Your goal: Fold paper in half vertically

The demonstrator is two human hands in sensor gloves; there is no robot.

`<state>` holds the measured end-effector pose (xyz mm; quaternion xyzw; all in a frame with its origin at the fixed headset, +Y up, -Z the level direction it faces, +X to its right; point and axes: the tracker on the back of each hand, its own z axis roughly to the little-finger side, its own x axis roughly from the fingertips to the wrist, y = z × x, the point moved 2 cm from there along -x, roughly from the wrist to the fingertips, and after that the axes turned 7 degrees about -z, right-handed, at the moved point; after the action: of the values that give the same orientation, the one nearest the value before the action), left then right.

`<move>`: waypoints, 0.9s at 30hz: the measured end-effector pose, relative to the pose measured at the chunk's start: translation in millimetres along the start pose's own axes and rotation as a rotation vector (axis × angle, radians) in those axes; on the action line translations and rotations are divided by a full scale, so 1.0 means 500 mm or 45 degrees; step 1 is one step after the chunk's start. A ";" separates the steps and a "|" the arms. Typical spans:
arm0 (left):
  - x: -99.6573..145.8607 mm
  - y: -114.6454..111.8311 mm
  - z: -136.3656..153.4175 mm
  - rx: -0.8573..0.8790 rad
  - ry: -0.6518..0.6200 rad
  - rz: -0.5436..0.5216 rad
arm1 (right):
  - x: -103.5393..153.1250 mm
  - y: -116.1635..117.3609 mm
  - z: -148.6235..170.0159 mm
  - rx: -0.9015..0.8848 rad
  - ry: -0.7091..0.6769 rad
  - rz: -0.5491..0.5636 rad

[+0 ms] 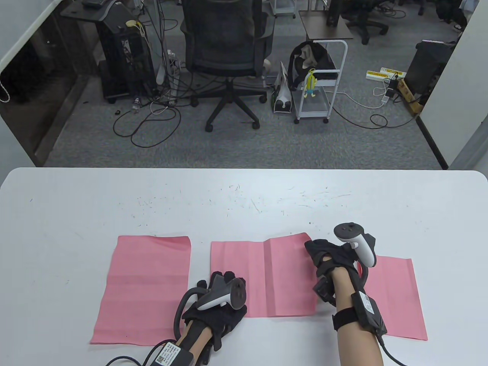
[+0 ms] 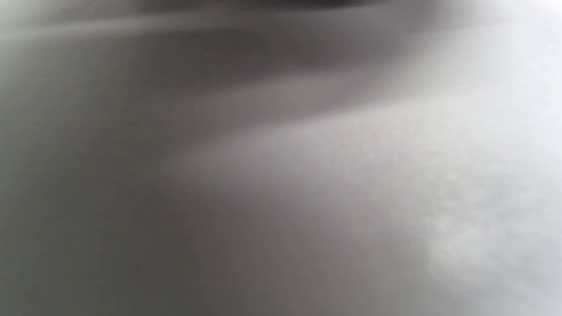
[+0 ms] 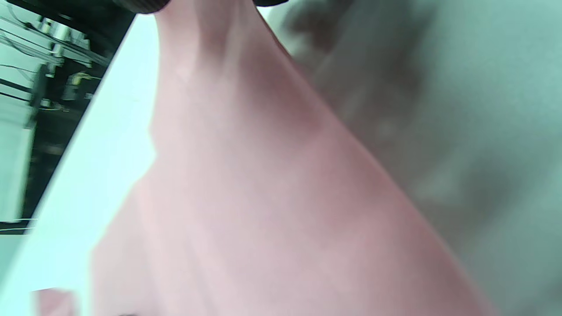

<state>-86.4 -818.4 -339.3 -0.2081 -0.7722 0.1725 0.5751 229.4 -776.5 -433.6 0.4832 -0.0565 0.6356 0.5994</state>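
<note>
The right hand (image 1: 331, 258) pinches the far right corner of the middle pink paper (image 1: 263, 280), lifting that edge off the white table (image 1: 244, 198). Its gloved fingers are curled closed around the corner, though the fingertips themselves are hidden behind the glove in the table view. In the right wrist view the lifted paper (image 3: 246, 188) fills most of the picture, hanging down and away from the dark fingertips (image 3: 140, 5) at the top edge, with a soft bend running through it.

The left hand (image 1: 219, 305) rests palm down on the near left part of the same paper, its fingers (image 1: 223, 275) spread flat and pointing away from the person, pressing the sheet to the table. The left wrist view is a grey blur and shows nothing that can be made out.

Between the two hands the middle paper lies mostly flat, with an upright crease down its middle and its right half rising toward the right fingers. To the left of the left hand, close beside it, lies a second pink sheet (image 1: 146, 289), flat and untouched. To the right of the right hand, partly under the forearm, lies a third pink sheet (image 1: 400, 293), also flat.
</note>
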 end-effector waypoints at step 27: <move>0.000 -0.001 0.000 0.008 -0.003 -0.002 | 0.030 0.313 -0.059 0.472 -0.432 -0.167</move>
<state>-86.4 -818.8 -339.1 -0.2053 -0.7725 0.1747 0.5749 88.2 -789.8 -359.7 0.6873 -0.0074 0.5046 0.5225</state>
